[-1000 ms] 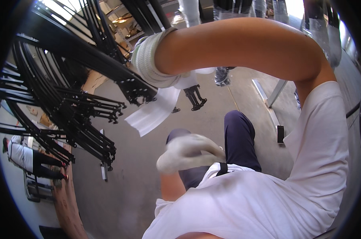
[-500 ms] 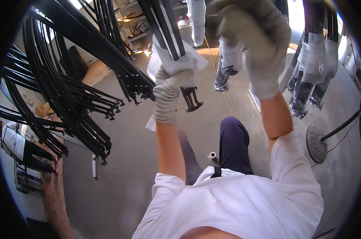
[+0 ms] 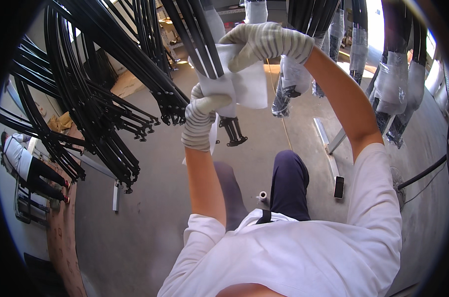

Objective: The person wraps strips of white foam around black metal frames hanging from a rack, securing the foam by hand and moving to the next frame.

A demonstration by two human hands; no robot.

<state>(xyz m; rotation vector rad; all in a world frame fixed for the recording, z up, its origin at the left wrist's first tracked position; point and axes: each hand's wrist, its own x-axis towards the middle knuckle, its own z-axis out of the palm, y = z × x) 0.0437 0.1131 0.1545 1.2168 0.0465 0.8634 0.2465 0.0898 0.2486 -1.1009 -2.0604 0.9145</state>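
Note:
A bundle of slim black metal bars [image 3: 197,37] hangs down in front of me, its bracketed lower ends [image 3: 233,131] showing underneath. A white foam sheet [image 3: 252,88] is partly around the bars, with a loose flap standing out to the right. My left hand [image 3: 200,116], in a striped knit glove, is closed on the sheet and bars from the left, low on the wrap. Higher up, my gloved right hand [image 3: 266,45] pinches the sheet's upper part beside the bars. Its fingertips are partly hidden behind the sheet.
Many bare black bars [image 3: 81,94] hang at the left. Wrapped bundles [image 3: 390,81] hang at the right. A metal stand leg [image 3: 328,148], a small roll [image 3: 262,196] and a round base [image 3: 398,180] are on the floor. Another person [image 3: 24,161] stands far left.
My right hand has come down and left from high up, where it was blurred, onto the sheet. The flap now spreads out to the right. My left hand keeps its grip.

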